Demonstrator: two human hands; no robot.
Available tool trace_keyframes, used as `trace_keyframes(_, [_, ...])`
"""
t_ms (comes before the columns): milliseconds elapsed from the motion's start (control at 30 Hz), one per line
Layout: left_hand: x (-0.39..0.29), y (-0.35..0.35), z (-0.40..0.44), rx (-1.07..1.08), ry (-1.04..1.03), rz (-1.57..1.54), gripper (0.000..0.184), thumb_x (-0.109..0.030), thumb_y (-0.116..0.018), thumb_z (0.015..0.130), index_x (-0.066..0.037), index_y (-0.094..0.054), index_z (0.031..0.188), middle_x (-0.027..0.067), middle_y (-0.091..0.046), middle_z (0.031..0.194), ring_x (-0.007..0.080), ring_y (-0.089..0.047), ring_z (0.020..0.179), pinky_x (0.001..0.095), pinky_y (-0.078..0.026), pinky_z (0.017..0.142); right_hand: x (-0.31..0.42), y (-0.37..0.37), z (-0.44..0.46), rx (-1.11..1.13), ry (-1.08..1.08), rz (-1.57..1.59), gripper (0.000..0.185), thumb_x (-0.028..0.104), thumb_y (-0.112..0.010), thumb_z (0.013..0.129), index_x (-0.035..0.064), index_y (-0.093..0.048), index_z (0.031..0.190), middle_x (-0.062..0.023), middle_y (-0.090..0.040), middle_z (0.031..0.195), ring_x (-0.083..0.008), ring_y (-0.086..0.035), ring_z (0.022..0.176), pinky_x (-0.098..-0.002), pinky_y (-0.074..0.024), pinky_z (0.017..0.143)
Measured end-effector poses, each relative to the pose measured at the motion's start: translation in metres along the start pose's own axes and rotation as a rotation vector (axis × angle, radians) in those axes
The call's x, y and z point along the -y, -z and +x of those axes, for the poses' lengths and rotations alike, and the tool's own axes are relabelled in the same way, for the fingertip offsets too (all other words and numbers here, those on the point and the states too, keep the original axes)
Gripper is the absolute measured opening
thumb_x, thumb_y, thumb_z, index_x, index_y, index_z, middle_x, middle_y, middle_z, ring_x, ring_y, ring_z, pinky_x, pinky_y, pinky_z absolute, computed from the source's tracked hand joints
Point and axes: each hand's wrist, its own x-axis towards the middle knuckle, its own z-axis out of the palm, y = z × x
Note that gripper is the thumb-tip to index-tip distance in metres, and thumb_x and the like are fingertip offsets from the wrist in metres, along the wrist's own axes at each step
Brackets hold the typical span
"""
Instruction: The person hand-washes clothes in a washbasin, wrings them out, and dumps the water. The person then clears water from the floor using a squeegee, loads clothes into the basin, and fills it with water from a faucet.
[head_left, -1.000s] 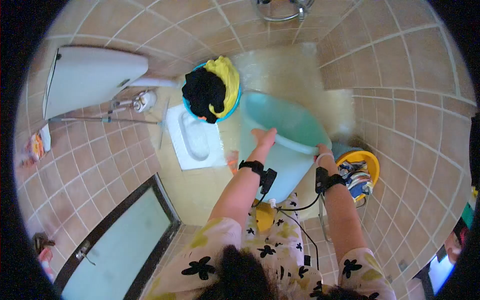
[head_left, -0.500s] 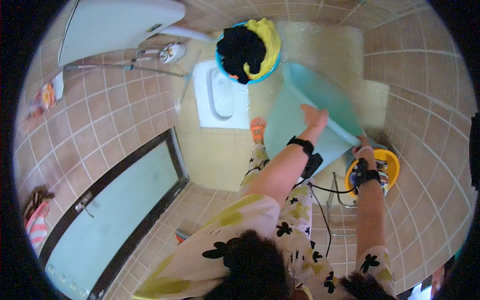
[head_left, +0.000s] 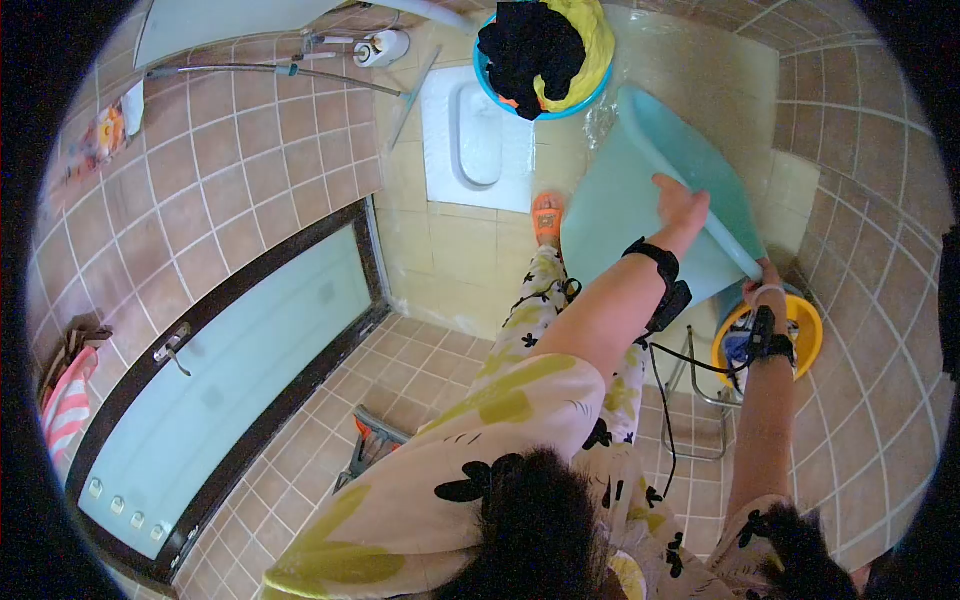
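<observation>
Your left hand [head_left: 682,205] is closed over the thick rim of the large pale turquoise plastic tub [head_left: 640,190], and your right hand [head_left: 765,278] grips the same rim farther along, at its near right end. The tub is tilted on the pale yellow tiled floor [head_left: 440,265], its opening facing away from you. Just beside your right hand is the round yellow plastic basin [head_left: 814,340] with patterned cloth in it. Beyond the tub, the round blue basin [head_left: 545,114] holds black fabric [head_left: 530,55] and yellow fabric [head_left: 592,60], near the white ceramic squat toilet [head_left: 478,140]. Your foot in an orange sandal [head_left: 547,215] is between toilet and tub.
</observation>
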Motion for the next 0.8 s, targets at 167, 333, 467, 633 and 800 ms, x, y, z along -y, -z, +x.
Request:
trace_keyframes(167, [0.001,0.000,0.001,0.010,-0.006,0.015,0.077,-0.015,-0.062,0.068,0.014,-0.012,0.119,0.0313,-0.052,0.099,0.0423,-0.053,0.093,0.0421,-0.042,0.083,-0.004,0.002,0.001,0.021,0.028,0.026,0.038,0.004,-0.055,0.068,0.0084,-0.048,0.105,-0.0115,-0.054,0.079,-0.0214,-0.051,0.063,-0.0297,-0.0417,0.048])
trace_keyframes(333, [0.002,-0.003,-0.001,0.018,0.020,0.028,0.079,-0.015,-0.063,0.069,0.016,-0.012,0.120,0.0320,-0.051,0.103,0.0422,-0.051,0.098,0.0412,-0.040,0.086,-0.009,0.004,-0.002,-0.009,0.095,0.064,0.048,-0.001,-0.052,0.066,0.0083,-0.046,0.112,-0.0162,-0.058,0.085,-0.0249,-0.056,0.068,-0.0322,-0.0455,0.053])
trace_keyframes(467, [0.003,-0.005,-0.006,0.044,0.026,-0.005,0.083,-0.017,-0.062,0.070,0.016,-0.008,0.123,0.0325,-0.049,0.107,0.0422,-0.049,0.101,0.0399,-0.039,0.088,-0.031,0.000,-0.001,0.224,-0.134,0.153,0.037,0.001,-0.046,0.080,0.0086,-0.045,0.116,-0.0037,-0.050,0.068,-0.0082,-0.041,0.050,-0.0194,-0.0369,0.041])
trace_keyframes(633, [0.019,-0.023,-0.003,0.035,0.016,0.033,0.087,-0.020,-0.061,0.071,0.017,-0.003,0.125,0.0333,-0.040,0.118,0.0411,-0.049,0.102,0.0390,-0.038,0.090,0.030,0.060,0.026,0.649,-0.512,0.173,0.032,0.010,-0.054,0.072,0.0111,-0.054,0.104,-0.0158,-0.058,0.098,-0.0237,-0.057,0.077,-0.0312,-0.0474,0.061])
trace_keyframes(800, [0.018,0.033,0.011,0.447,0.314,-0.438,0.050,-0.032,-0.064,0.074,0.004,-0.039,0.097,0.0145,-0.056,0.072,0.0211,-0.058,0.053,0.0328,-0.052,0.045,-0.059,-0.025,0.020,0.183,0.162,-0.195,0.031,0.013,-0.054,0.070,0.0119,-0.058,0.101,-0.0124,-0.058,0.097,-0.0265,-0.055,0.092,-0.0391,-0.0447,0.080])
